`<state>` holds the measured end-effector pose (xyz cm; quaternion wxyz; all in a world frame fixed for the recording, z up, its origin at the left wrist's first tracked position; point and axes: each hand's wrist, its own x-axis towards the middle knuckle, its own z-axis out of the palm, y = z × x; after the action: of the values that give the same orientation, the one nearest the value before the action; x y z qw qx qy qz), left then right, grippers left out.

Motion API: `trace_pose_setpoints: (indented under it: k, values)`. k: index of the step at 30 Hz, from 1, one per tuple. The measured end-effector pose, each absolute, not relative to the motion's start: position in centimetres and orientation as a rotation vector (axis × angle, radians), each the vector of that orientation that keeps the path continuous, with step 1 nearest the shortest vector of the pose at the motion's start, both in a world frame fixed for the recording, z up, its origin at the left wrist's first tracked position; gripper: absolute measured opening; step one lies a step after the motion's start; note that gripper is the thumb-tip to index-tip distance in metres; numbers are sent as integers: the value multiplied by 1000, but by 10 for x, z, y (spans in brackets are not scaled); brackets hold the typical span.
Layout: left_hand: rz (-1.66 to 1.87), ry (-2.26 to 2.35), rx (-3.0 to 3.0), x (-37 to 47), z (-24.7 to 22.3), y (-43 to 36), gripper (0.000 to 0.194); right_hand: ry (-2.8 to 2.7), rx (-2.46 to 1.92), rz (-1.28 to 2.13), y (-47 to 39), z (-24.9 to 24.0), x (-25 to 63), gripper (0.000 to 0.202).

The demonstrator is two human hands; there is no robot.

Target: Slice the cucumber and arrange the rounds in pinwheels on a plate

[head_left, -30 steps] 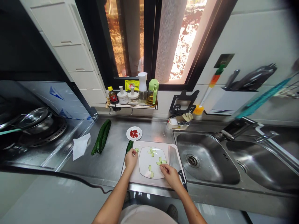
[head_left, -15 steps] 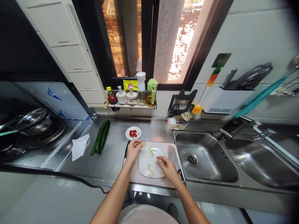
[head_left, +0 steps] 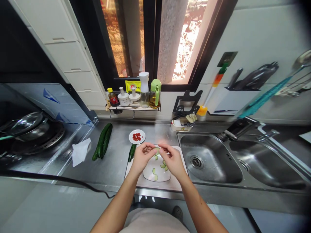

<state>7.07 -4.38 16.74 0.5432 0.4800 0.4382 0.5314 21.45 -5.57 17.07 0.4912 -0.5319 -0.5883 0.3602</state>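
Over the far part of a square white plate (head_left: 162, 176), my left hand (head_left: 143, 157) and my right hand (head_left: 173, 159) meet fingertip to fingertip. Both are closed in a pinch on thin pale-green cucumber slices (head_left: 157, 150); whether it is one slice or more I cannot tell. Half-round slices (head_left: 155, 174) lie in a curve on the near left of the plate. More slices (head_left: 164, 165) form a small cluster beside my right hand. The plate rests on a light cutting board (head_left: 145, 184). A cut cucumber piece (head_left: 132, 153) lies left of my left hand.
A small white dish (head_left: 137, 137) of red bits stands behind the board. Two whole cucumbers (head_left: 102, 141) and a paper towel (head_left: 81, 151) are to the left. On the right is a double sink (head_left: 209, 161). Condiment bottles line a rack (head_left: 145, 109) under the window.
My right hand has moved from the plate's right side up to my left hand. The cluster it was at now shows more slices. The camera view has shifted slightly.
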Motion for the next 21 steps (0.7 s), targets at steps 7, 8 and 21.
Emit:
trace_pose_setpoints:
  k: [7,8,21]
  values:
    - [1324,1096,1160,68,170,-47,35,-1424,-1268,898,-55,174,211,34]
    - [1342,1114,1142,67,169,-49,34,-1411,-1271,896,-55,175,211,34]
    - [793,799,619,69,173,-56,51,-1571,-1174,729,-59,180,218,21]
